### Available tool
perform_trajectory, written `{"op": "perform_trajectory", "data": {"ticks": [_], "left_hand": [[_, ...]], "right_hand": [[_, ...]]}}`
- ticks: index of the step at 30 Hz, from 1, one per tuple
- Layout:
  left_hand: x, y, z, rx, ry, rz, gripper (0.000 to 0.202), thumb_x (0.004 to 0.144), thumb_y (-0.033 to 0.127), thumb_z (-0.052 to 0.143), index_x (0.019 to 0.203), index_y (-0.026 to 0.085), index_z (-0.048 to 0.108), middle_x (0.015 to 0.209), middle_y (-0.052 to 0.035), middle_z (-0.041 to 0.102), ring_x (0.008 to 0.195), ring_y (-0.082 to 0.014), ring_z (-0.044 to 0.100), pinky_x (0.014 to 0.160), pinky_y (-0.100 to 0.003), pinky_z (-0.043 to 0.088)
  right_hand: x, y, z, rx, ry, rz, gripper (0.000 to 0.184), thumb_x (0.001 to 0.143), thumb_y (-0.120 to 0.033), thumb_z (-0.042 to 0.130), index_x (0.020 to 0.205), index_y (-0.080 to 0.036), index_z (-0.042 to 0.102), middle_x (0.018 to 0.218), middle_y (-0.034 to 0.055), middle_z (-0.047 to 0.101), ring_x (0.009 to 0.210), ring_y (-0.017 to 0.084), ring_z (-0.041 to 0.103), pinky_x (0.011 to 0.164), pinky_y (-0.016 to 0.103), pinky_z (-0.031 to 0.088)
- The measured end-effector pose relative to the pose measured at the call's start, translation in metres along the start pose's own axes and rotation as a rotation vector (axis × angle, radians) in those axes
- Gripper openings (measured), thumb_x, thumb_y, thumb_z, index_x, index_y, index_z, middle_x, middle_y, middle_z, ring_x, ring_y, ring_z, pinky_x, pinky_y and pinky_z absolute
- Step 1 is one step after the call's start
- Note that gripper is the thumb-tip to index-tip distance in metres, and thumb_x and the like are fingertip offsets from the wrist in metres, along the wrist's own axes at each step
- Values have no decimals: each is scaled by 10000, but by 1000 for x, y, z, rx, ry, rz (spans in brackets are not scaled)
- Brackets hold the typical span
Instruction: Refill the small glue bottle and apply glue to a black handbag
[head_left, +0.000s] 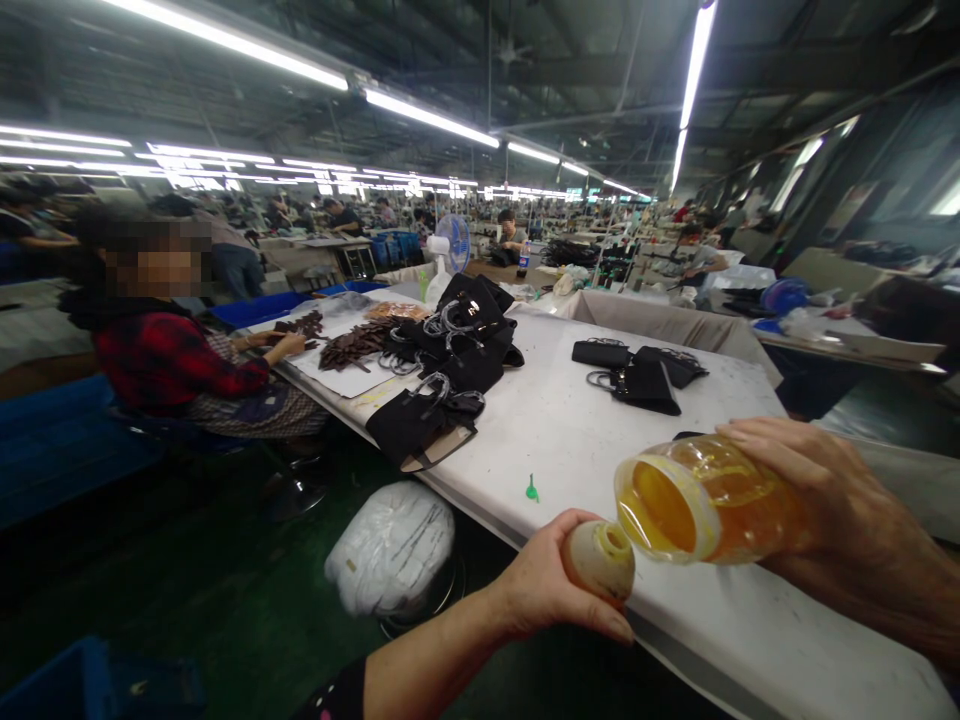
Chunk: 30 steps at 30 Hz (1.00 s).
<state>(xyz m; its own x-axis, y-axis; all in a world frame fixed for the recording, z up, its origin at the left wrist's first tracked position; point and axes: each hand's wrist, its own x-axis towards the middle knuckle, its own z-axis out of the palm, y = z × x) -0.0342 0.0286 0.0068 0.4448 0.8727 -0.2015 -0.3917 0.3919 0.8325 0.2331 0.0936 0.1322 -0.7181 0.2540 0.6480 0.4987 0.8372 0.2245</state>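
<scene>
My left hand (551,580) is wrapped round a small squeeze bottle (596,570) whose open neck faces up, near the table's front edge. My right hand (817,490) grips a larger clear plastic jar (739,500), tipped on its side with its wide mouth toward the small bottle. Yellow-orange liquid lies inside the jar and reaches its lower lip. The jar's rim is right beside the bottle's neck; I cannot tell whether they touch. A small green nozzle cap (532,489) sits on the white table (547,430) beyond my left hand.
Black handbags (465,340) are heaped at the table's left, beside dark brown strips (352,345). More black bags (645,380) lie at the right. A co-worker in a red checked top (172,360) sits at the left edge. A plastic-wrapped stool (394,550) stands below the table.
</scene>
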Motion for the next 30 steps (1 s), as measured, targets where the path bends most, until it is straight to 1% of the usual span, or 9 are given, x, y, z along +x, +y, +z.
{"op": "perform_trajectory", "data": {"ticks": [6, 10, 14, 19, 24, 26, 30], "left_hand": [[0, 0, 0, -4, 11, -11, 1066, 189, 136, 1030, 1139, 165, 545, 881, -51, 735, 723, -203, 691, 679, -326, 576], [2, 1, -1, 3, 3, -10, 1056, 207, 143, 1033, 1143, 165, 544, 884, -56, 737, 725, -206, 697, 675, -320, 578], [3, 1, -2, 0, 0, -7, 1048, 231, 165, 1034, 1153, 169, 534, 885, -50, 732, 722, -198, 695, 680, -322, 578], [4, 2, -2, 11, 12, 13, 1014, 228, 127, 1023, 1128, 173, 558, 919, -40, 721, 755, -193, 682, 711, -325, 558], [5, 4, -1, -6, 23, -2, 1026, 180, 115, 1018, 1102, 183, 574, 937, -33, 716, 764, -188, 663, 735, -337, 543], [5, 5, -1, -5, 31, -4, 1039, 165, 113, 1016, 1104, 180, 577, 928, -31, 715, 759, -188, 658, 736, -339, 537], [4, 7, -1, 10, 42, -1, 1029, 158, 98, 1008, 1094, 169, 586, 923, -28, 714, 771, -185, 652, 754, -336, 525]], "right_hand": [[-1, 2, 1, 8, 0, 18, 730, 912, -326, 690, 1538, -163, 352, 1280, 213, 597, 1129, 375, 602, 929, 577, 486], [-1, 3, 3, 9, -1, 22, 739, 918, -327, 681, 1555, -186, 334, 1279, 205, 600, 1141, 375, 600, 930, 578, 487], [-4, 6, 4, 13, -7, 28, 746, 905, -337, 701, 1547, -195, 349, 1299, 198, 599, 1161, 371, 596, 961, 586, 480], [-5, 9, 6, 2, -9, 31, 745, 906, -315, 690, 1554, -212, 338, 1313, 186, 600, 1183, 373, 589, 967, 598, 484], [-1, 11, 6, -10, 0, -10, 749, 912, -327, 686, 1554, -161, 338, 1287, 205, 602, 1159, 381, 592, 969, 586, 472], [-1, 12, 6, -9, -5, -12, 750, 912, -333, 685, 1556, -165, 337, 1291, 202, 596, 1157, 377, 590, 980, 580, 466], [-4, 14, 9, -19, 0, 12, 771, 913, -351, 679, 1575, -210, 310, 1295, 178, 596, 1159, 369, 587, 976, 565, 470]]}}
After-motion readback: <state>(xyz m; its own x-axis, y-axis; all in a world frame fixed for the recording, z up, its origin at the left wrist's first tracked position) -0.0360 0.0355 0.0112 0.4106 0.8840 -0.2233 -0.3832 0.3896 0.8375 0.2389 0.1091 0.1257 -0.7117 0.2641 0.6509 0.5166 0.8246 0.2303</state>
